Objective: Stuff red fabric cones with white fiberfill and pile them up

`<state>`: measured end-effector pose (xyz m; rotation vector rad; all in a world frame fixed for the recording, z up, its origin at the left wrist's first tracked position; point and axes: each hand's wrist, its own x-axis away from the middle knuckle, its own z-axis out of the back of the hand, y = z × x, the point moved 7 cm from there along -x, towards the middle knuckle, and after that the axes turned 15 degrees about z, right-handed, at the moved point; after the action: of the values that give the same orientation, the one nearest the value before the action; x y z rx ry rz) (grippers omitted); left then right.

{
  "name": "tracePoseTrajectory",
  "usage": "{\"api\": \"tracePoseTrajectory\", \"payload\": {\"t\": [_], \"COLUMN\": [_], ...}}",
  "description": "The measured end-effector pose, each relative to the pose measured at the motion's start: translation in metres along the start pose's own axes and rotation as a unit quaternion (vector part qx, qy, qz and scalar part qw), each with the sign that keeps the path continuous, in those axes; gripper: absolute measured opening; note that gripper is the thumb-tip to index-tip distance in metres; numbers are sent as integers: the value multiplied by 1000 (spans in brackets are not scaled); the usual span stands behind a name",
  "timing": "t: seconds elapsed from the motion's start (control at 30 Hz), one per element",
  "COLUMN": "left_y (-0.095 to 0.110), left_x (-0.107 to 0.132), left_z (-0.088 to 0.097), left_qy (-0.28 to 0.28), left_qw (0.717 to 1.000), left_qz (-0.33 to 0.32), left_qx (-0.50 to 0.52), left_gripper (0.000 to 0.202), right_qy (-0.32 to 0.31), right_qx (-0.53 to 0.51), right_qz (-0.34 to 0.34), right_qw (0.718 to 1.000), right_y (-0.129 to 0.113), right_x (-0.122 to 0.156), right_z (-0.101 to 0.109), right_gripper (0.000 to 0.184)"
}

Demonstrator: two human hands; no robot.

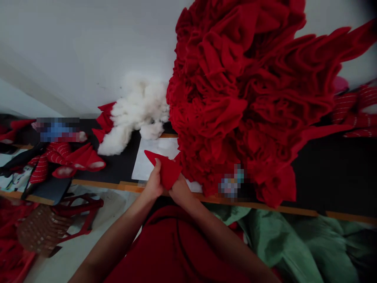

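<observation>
Between my hands, over the front of the table, is a red felt cone [167, 169] with its tip pointing up and left. My left hand [155, 181] is closed on its left side, the thumb lying over the felt. At the open lower right end is my right hand [180, 188], its fingers hidden in or behind the felt. Just behind the cone a white sheet of paper [143, 165] lies on the table. Close by on the right, a tall heap of red felt pieces [218, 106] rises above the tabletop.
Fluffy white stuffing [138, 106] sits against the wall, left of the heap. Farther left lie stuffed red cones [85, 161] and striped red pieces [55, 153]. A red chair [88, 216] stands at lower left. Green cloth [273, 236] hangs below the dark table [332, 177].
</observation>
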<state>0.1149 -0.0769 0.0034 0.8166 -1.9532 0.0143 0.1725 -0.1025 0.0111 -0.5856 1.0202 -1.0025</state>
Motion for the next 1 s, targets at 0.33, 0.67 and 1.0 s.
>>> {"api": "tracePoseTrajectory", "payload": {"t": [0.33,0.67,1.0], "left_y": [4,-7,-13], "left_x": [-9,-5,-7], "left_z": [8,5,3], "left_qy": [-39,-19,-42], "left_qw": [999,999,998], "left_qz": [-15,-26,-47], "left_qx": [-1,-33,-13], "left_gripper": [38,34,34], "right_qy": [97,145,208], "right_qx": [-215,-48,-115], "right_qz": [-95,-64,-118], "right_qw": [967,986,964], "right_y": [1,5,18], "right_x": [-3,1,11], "right_z": [19,24,24], "right_gripper": [39,30,30]}}
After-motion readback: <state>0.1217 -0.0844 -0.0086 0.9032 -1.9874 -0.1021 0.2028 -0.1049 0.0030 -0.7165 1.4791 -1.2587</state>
